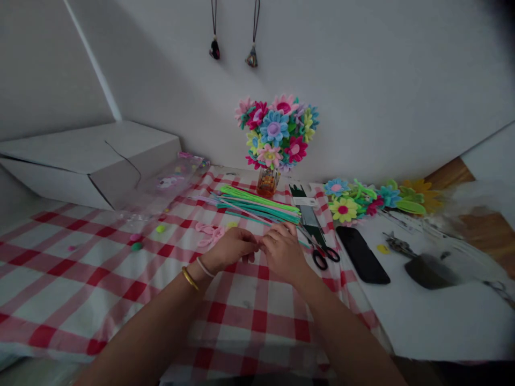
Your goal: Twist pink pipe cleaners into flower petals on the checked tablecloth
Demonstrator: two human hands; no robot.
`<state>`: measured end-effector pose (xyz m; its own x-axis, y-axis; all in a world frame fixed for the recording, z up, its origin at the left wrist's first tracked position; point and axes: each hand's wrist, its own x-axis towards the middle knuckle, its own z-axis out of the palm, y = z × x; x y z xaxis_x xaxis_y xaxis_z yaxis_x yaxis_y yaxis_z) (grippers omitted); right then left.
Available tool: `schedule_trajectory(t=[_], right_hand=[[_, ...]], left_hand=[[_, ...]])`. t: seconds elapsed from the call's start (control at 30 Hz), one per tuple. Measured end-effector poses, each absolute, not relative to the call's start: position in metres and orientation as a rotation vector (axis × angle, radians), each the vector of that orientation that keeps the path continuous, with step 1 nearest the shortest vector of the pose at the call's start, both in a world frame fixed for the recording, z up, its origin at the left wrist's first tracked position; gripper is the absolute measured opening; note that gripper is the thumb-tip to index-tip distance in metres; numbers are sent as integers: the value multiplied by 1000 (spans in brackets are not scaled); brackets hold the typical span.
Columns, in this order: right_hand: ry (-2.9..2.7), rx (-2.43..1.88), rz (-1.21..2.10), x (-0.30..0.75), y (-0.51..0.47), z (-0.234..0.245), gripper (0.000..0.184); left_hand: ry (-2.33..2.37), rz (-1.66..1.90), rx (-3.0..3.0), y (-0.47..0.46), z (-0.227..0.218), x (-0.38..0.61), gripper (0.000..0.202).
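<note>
My left hand [232, 249] and my right hand [282, 251] meet over the red and white checked cloth [100, 279]. Both have their fingers curled and pinched together at a small thing between them that I cannot make out. Just beyond my fingers lies a bundle of green and teal pipe cleaners [259, 206]. Pink felt petals [209, 233] lie to the left of my left hand. Scissors with black and red handles [322, 252] lie to the right of my right hand.
A glass vase of felt flowers [277, 136] stands at the back by the wall. More felt flowers [362, 201] lie to the right, near a black phone [362, 254] and keys [396, 244]. A white box [88, 155] sits at back left. Small pompoms [137, 244] dot the cloth.
</note>
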<state>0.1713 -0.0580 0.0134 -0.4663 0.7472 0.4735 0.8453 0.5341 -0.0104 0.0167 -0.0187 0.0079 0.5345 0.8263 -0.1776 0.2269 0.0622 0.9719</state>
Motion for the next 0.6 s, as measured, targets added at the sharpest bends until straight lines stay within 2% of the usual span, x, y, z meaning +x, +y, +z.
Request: schedule_trajectory(t=[0.1, 0.23, 0.43, 0.53, 0.6], right_hand=[[-2278, -1407, -311, 170, -56, 9, 10], [-2210, -1453, -383, 171, -54, 7, 14], [-2197, -1550, -455, 160, -59, 7, 13], [-2044, -1593, -226, 160, -57, 6, 13], [-1849, -1580, 221, 164, -53, 5, 14]], left_hand=[[1155, 748, 1950, -23, 3, 22, 16], [1147, 937, 2322, -20, -1, 22, 19], [1241, 933, 2659, -22, 3, 21, 19], [1226, 978, 2822, -27, 6, 22, 22], [1115, 991, 2887, -29, 7, 22, 26]])
